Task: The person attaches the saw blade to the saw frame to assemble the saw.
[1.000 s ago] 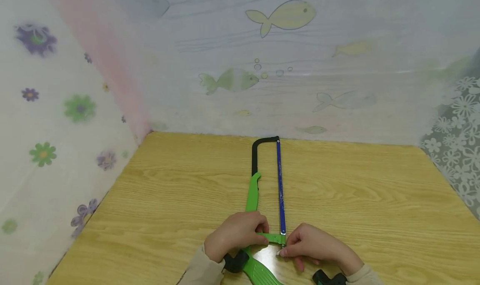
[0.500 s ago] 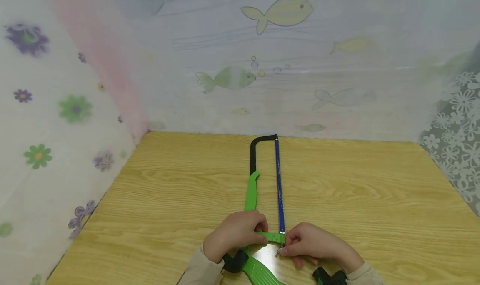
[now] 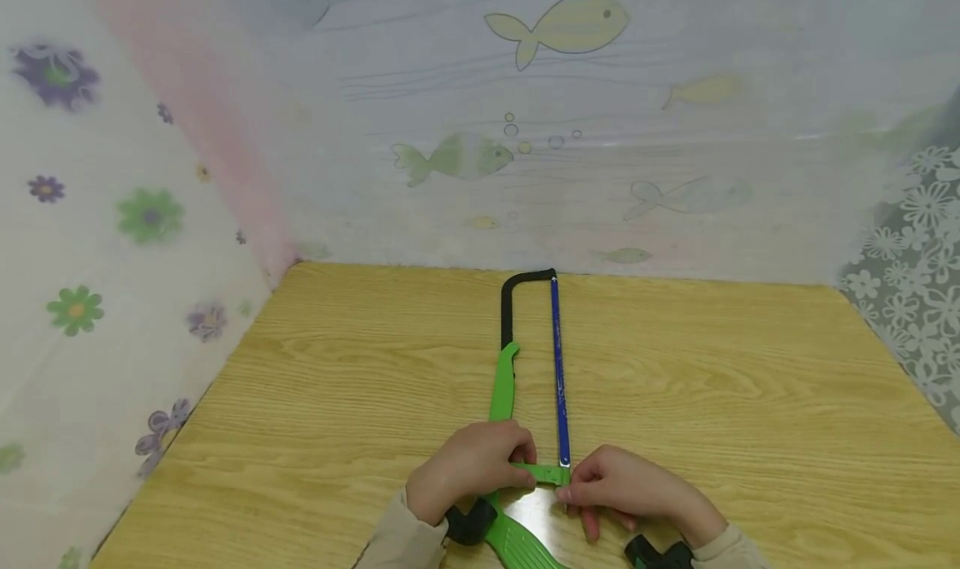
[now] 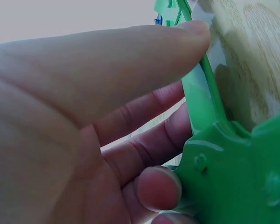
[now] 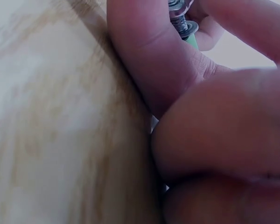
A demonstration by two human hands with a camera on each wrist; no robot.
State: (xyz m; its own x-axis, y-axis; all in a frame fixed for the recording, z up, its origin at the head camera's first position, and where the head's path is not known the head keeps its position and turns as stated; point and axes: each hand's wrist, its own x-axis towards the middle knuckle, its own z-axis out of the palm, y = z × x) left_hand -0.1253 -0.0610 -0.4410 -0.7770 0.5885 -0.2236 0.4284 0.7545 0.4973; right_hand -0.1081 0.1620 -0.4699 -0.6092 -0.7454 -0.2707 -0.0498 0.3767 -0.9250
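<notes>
A hacksaw (image 3: 503, 386) lies flat on the wooden table, its blue blade (image 3: 559, 369) on the right and its black bow end at the far side. My left hand (image 3: 472, 465) grips the green cross-arm (image 3: 550, 474) of the frame between thumb and fingers. That green arm (image 4: 201, 100) also passes behind the thumb in the left wrist view. At the blade's near end, my right hand (image 3: 633, 490) pinches the tensioning wing nut, now covered by the fingertips. A threaded bolt with a washer (image 5: 181, 23) shows between the right fingers in the right wrist view.
The saw's green handle (image 3: 521, 542) points toward me, below the left wrist. A black wrist camera (image 3: 471, 521) sits close over it. Behind the wood-grain table (image 3: 712, 369) stands a fish-patterned wall covering (image 3: 450, 69); a flowered one (image 3: 97, 244) borders the left.
My right fingers have turned at the wing nut, and the thumb and fingertips now cover it. The left hand and the saw stay in place; the head view shifted slightly.
</notes>
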